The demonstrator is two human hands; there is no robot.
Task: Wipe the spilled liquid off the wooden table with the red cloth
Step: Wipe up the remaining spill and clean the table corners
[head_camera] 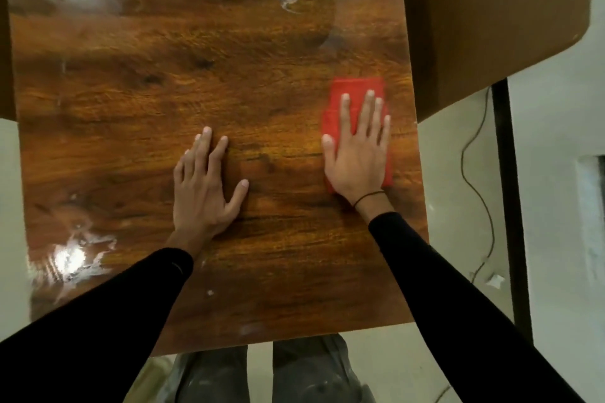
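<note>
— Head view. Saw what down there?
— Saw the red cloth [357, 85], folded flat near the right edge of the wooden table [131, 91]. Lay under the right hand [357, 160].
— Pinched it?
— No. Pressed down with straight, spread fingers, palm on top. Left hand [199, 186] flat on bare wood, fingers spread too, holding nothing.
— And the spilled liquid [75, 255]?
— Looked like wet shine near the left corner, well apart from the cloth. More shine at the far end; could not tell wet from lamp glare.
— Felt how, probably?
— Soft, light, floppy. Likely to bunch up if pushed from one edge. Best held under a flat palm in the middle. Shiny top looked slippery, so easy to slide.
</note>
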